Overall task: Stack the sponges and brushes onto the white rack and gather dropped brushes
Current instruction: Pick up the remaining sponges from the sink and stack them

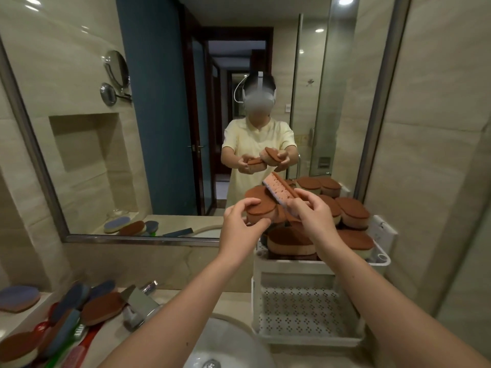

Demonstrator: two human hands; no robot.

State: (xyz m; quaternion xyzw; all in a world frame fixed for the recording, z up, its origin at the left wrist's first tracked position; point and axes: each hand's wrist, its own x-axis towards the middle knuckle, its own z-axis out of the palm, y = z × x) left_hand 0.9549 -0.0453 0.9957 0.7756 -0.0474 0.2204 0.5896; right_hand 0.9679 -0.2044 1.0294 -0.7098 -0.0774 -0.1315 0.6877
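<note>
Loads of loose sponges and brushes [79,309] on the bench [172,296], lower left, so I'd say we're mid-stacking. At centre, my left hand [239,216] pinches a brown-topped sponge [261,209] between thumb and fingers. Just right of it, my right hand [313,216] has its fingers curled round what looks like a pink brush [279,191], tilted up. Both sit above the white rack [292,269], centre right, whose top tier is crowded with stacked sponges [353,211]. Next I'd set these down somewhere stable so the pile doesn't topple.
</note>
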